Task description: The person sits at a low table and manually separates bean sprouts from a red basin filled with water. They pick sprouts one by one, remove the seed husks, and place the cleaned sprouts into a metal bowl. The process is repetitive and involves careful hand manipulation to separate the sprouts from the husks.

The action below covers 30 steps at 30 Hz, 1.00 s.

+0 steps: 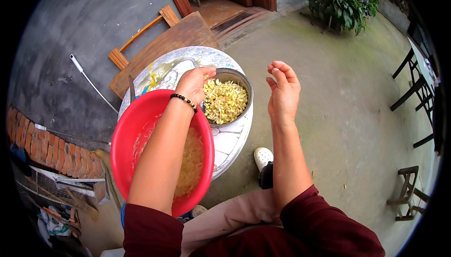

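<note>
My left hand point(193, 83), with a beaded bracelet at the wrist, is at the left rim of a metal bowl point(248, 96), its fingers over the edge. A few bean sprouts seem to be at its fingertips; its grip is partly hidden. Yellow-headed bean sprouts point(225, 102) lie heaped in the bowl. Under my left forearm a red plastic basin point(121, 151) holds cloudy water with loose sprouts and bits. To the right of the bowl my right hand point(283, 88) is raised over the floor, fingers curled, with nothing visible in it.
Bowl and basin stand on a round patterned table point(229, 142). A wooden board point(176, 38) leans behind it by the wall. Stacked bricks point(53, 148) are at left, a small wooden stool point(407, 195) and a dark-legged table point(419, 67) at right, a leafy plant point(341, 7) at the back.
</note>
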Available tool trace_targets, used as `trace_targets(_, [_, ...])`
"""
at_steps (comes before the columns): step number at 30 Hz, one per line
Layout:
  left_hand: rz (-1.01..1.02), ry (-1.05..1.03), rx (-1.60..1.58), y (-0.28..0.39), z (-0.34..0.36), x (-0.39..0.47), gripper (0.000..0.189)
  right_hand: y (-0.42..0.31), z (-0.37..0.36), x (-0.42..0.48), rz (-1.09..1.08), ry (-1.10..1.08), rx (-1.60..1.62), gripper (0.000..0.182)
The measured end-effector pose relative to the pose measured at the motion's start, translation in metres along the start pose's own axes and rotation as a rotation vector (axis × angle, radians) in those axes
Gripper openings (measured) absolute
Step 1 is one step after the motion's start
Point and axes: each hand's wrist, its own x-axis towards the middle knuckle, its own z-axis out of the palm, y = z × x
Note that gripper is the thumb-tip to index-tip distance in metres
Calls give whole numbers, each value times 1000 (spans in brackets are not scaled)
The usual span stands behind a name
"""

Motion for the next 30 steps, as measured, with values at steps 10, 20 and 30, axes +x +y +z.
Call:
trace_targets(10, [140,-140,569,1,17,-5,42,-3,-6,8,27,-43,-17,10])
trace_targets(20, [266,-239,575,23,-2,-19,44,1,-1,2,92,-128,-39,11])
trace_targets(30, [298,-188,365,49,-48,-105,33,11,-9,7,109,-211,-252,10])
